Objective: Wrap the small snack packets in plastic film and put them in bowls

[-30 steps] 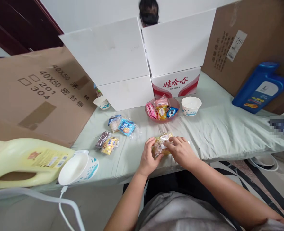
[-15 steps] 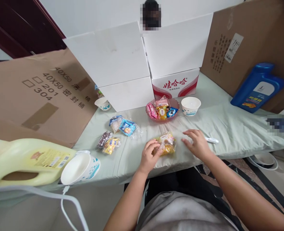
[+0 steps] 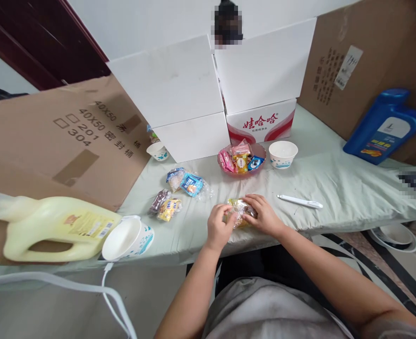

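A clear snack packet with yellow-orange contents [image 3: 239, 213] lies near the front edge of the pale green cloth [image 3: 335, 179]. My left hand [image 3: 218, 228] grips its left end with curled fingers. My right hand [image 3: 264, 215] is closed over its right end. A white pen-like tool [image 3: 300, 201] lies on the cloth to the right of my right hand, apart from it.
A pink bowl of wrapped snacks [image 3: 241, 160] and a white paper bowl [image 3: 283, 154] stand behind. Loose snack packets [image 3: 188, 184] lie at left. A yellow jug [image 3: 58, 228], a tipped cup [image 3: 128, 238], a blue jug [image 3: 384, 126] and cardboard boxes [image 3: 194, 103] ring the table.
My right hand set the white tool down on the cloth to the right and came back onto the packet. My left hand stayed on the packet.
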`<state>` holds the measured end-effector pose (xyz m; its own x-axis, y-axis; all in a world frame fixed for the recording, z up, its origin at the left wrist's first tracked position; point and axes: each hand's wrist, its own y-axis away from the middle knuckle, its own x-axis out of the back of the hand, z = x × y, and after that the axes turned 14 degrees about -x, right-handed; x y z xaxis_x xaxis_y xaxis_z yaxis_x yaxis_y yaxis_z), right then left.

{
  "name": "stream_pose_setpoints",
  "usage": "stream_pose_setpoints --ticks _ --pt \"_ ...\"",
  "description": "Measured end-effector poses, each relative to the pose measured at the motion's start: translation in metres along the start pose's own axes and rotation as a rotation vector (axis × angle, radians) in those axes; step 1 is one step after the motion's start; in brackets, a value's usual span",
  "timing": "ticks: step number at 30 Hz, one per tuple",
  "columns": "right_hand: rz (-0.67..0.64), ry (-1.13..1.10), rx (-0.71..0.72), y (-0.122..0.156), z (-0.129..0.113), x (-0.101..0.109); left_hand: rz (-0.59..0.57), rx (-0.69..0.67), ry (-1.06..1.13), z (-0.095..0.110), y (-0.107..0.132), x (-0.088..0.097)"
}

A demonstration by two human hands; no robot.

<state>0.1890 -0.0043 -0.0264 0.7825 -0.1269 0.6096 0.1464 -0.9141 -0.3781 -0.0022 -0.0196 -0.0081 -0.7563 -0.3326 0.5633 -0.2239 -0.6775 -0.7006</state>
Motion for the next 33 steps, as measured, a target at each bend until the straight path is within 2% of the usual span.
stream_pose_setpoints --ticks 3,6,9,12,15,17,20,21,23,26,27,30,31,33 --pt "0.005 -0.025 0.023 -0.002 0.001 -0.001 -0.142 0.066 -0.046 0.014 -0.011 -0.009" --pt "-0.010 -0.016 0.006 -0.002 0.000 -0.001 -0.152 0.190 0.043 0.010 -0.015 -0.017" --pt "-0.030 0.005 -0.025 -0.002 -0.003 0.001 0.020 0.325 0.108 -0.008 -0.007 -0.013" --pt "-0.033 0.008 -0.046 -0.001 -0.005 0.002 0.207 0.428 0.038 -0.024 0.006 0.006" --pt "-0.040 -0.006 -0.033 -0.001 -0.005 0.003 0.300 0.397 -0.002 -0.018 0.012 0.022" --pt "-0.038 -0.018 -0.013 -0.002 -0.004 0.003 0.191 0.299 0.061 -0.003 0.008 0.022" --pt "-0.012 -0.019 0.003 -0.001 -0.003 0.003 -0.089 0.138 0.098 0.020 -0.003 0.005" --pt "-0.003 -0.016 0.001 -0.001 -0.003 0.003 -0.128 0.119 0.085 0.024 -0.006 -0.002" --pt "0.015 -0.008 -0.012 -0.001 -0.003 0.003 -0.121 0.147 0.105 0.025 -0.009 -0.014" --pt "0.027 0.009 -0.028 0.000 -0.004 0.002 0.004 0.316 0.280 0.010 -0.007 -0.019" --pt "0.027 0.014 -0.033 0.000 -0.004 0.002 0.096 0.403 0.344 0.002 -0.005 -0.016" --pt "0.043 0.016 -0.061 0.000 -0.005 0.002 0.468 0.639 0.477 -0.021 0.003 0.003" --pt "0.051 0.013 -0.067 0.000 -0.006 0.002 0.572 0.677 0.505 -0.026 0.007 0.011" --pt "0.057 0.004 -0.060 0.000 -0.007 0.002 0.697 0.710 0.556 -0.034 0.014 0.027"
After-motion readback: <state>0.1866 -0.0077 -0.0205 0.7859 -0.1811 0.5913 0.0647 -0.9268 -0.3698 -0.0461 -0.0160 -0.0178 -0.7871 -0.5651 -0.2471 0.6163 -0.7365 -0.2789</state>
